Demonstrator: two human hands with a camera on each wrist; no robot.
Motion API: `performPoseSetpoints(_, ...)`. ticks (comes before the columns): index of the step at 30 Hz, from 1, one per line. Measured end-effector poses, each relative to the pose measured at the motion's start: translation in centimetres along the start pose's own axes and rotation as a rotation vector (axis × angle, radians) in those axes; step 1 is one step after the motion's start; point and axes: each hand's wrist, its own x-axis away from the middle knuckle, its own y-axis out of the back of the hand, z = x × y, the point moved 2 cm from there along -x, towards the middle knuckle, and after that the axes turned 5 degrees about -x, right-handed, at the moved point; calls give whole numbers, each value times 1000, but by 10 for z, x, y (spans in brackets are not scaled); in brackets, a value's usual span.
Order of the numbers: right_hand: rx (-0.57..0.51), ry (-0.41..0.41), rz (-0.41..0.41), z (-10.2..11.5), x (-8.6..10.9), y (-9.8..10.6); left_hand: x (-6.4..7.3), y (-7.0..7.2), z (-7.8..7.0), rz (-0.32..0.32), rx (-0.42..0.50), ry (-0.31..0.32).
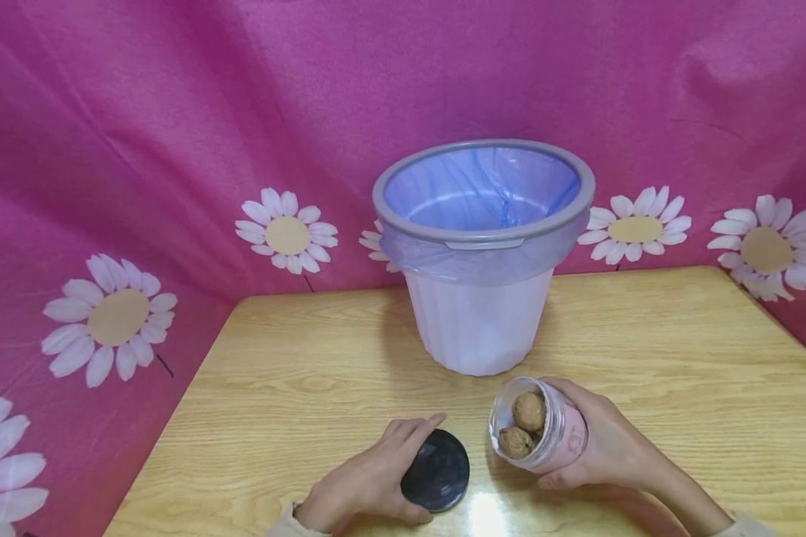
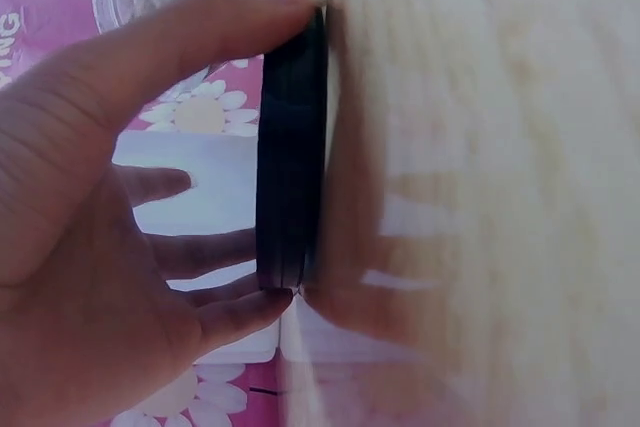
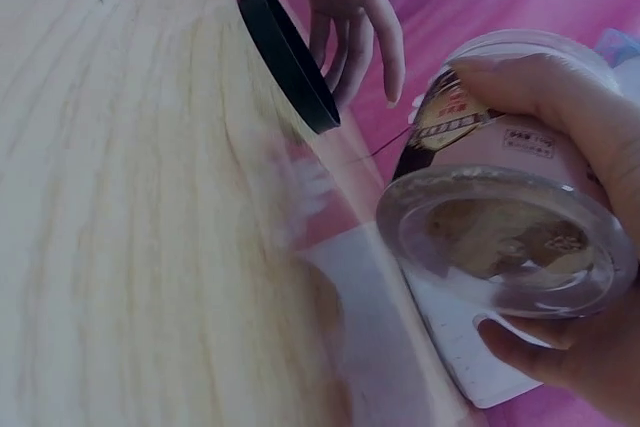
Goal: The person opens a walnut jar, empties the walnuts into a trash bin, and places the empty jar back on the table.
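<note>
My left hand (image 1: 376,477) grips a round black lid (image 1: 438,471) by its rim, thumb on one side and fingers on the other. In the left wrist view the lid (image 2: 292,157) is seen edge-on, at or just above the tabletop. To the right of it, my right hand (image 1: 607,447) holds a clear plastic jar (image 1: 569,440) with a pink label around its side. The jar's uncovered mouth leans left, and walnuts (image 1: 529,412) show inside. Its clear base (image 3: 510,242) is visible in the right wrist view, raised off the table.
Behind both hands stands a white bin (image 1: 480,321) with a grey rim and a bluish plastic liner (image 1: 457,194). The wooden table (image 1: 295,365) has a pink cloth (image 1: 175,112) with white daisies behind it and along its left side.
</note>
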Motion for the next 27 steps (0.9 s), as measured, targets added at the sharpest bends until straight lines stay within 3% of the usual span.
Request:
performPoseSetpoints(4,-43,0,-14,-1,1,1,0,1,-1,25,28,14)
performPoseSetpoints(8,-56,1,-30,-2,3,3,-2,12,-1,-39,25,-6)
performPoseSetpoints(13,-93,-6,-45,-3,4,5,-8,41,3,-193,37,-37)
performPoseSetpoints(19,-113,-12,-52,-3,6,5,-12,79,11,-456,65,-114)
performPoseSetpoints(23,-128,-21,-51,-4,9,5,-14,109,14,-613,70,-86)
performPoseSetpoints(27,-137,-31,-53,-5,10,6,-16,133,14,-681,54,-48)
